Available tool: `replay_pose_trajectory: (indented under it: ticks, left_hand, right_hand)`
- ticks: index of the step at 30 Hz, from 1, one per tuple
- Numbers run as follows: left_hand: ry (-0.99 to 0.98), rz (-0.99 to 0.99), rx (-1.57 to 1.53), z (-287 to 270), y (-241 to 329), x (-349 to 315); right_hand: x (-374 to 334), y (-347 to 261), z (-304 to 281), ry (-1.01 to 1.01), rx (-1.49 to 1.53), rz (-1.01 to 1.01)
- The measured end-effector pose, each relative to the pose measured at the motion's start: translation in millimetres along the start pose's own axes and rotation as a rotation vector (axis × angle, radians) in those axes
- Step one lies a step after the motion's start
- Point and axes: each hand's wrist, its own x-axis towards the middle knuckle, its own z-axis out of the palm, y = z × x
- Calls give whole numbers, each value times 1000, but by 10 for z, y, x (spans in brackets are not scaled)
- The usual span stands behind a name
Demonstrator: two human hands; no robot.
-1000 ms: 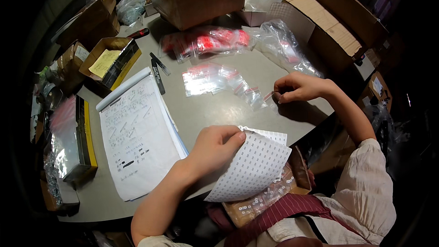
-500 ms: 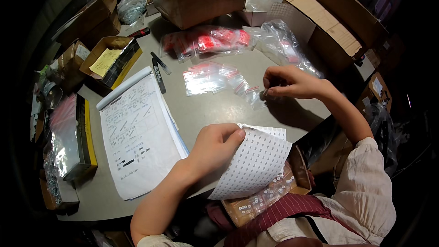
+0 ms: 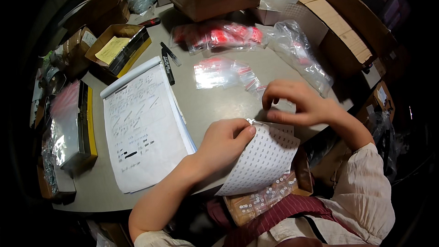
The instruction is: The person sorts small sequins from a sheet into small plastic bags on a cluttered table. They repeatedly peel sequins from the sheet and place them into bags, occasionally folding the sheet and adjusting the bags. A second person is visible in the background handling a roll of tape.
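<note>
Since the earlier frame, the right hand (image 3: pixel 302 105) has shifted from the near end of the row of bags (image 3: pixel 217 73) toward the top edge of the sheet (image 3: pixel 267 160). From where I stand, the left hand (image 3: pixel 222 142) shows no clear change of grip: its thumb and fingers pinch the sheet at the upper left corner.

Position of parts: the sheet, white with rows of small printed marks, hangs tilted from the left hand at the near edge of the desk (image 3: pixel 215 110), above an open box (image 3: pixel 305 174). Small white discs (image 3: pixel 258 197) in clear plastic lie below it. The bags lie fanned on the desk beyond both hands. The notepad (image 3: pixel 141 132) lies to the left.

Right-hand fingers: curled, with a narrow gap to the thumb; nothing is visible between them, though a very small piece could be hidden.

Step in hand, as judged: bringing the free hand to the sheet while the other hand steadies it. The next move calls for a firm corner grip, a flat upper edge, and a light fingertip approach that leaves the bags undisturbed.
</note>
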Motion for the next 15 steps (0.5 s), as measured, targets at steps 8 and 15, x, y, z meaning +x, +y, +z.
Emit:
replay_pose_trajectory:
  ticks: [8,15]
  left_hand:
    - [-3,-17,-12,-7,-23,14]
    - [47,1,-43,18,-17,-6]
  right_hand:
    - [-129,-200,384,136,-554,-179]
    - [-46,-63,129,186,-71,-71]
